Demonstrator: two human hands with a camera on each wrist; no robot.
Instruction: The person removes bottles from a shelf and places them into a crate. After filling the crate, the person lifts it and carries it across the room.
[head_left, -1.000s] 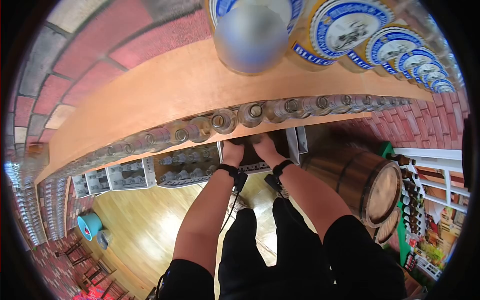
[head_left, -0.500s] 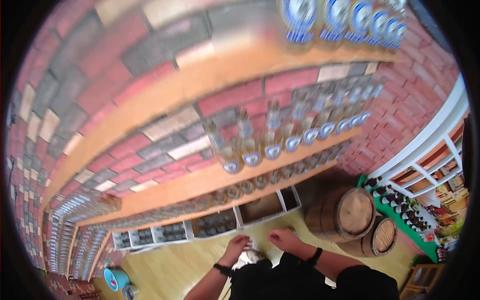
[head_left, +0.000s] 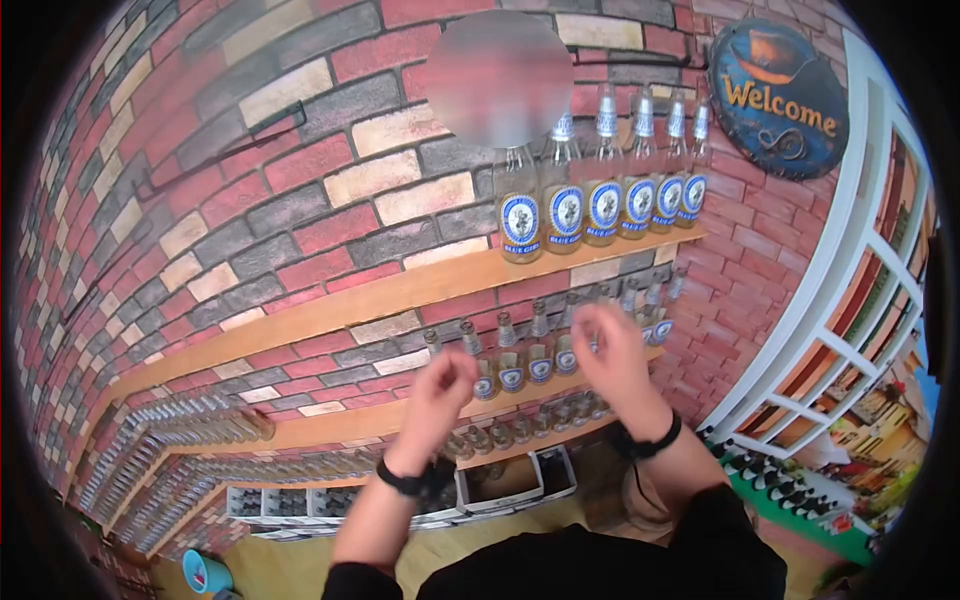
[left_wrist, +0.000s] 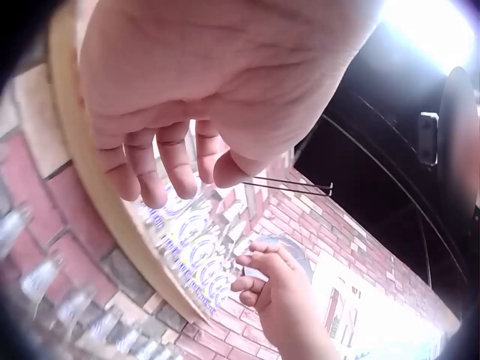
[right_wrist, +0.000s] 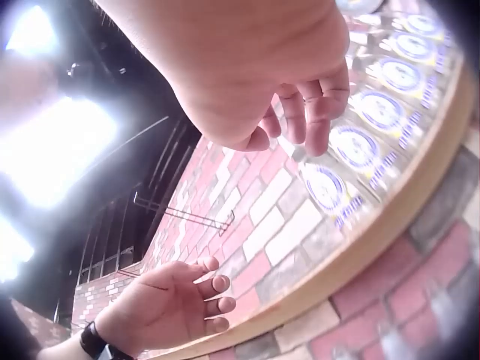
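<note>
My left hand (head_left: 440,395) is raised in front of the brick wall, fingers loosely bent, with nothing in it. To its right and a little higher, my right hand (head_left: 612,355) is also raised, its thumb and fingers curving without holding anything. Both palms show bare in the wrist views, where the left hand (right_wrist: 165,307) has its fingers spread. Beyond the hands, glass bottles (head_left: 510,380) stand on a middle shelf, partly hidden by the right hand. Above, several Blue Girl bottles (head_left: 603,205) line the right end of the top shelf (head_left: 400,290).
White-edged crates (head_left: 505,490) stand on the floor under the shelves, some holding bottles. A Welcome sign (head_left: 780,100) hangs at upper right beside a white window frame (head_left: 850,330). Dark bottles (head_left: 790,490) stand on a green stand. A blue bucket (head_left: 207,572) sits at lower left.
Both hands have left the crate below the shelves and risen to shelf height, bare. The head view has tilted up from the floor to the wall and top-shelf bottles.
</note>
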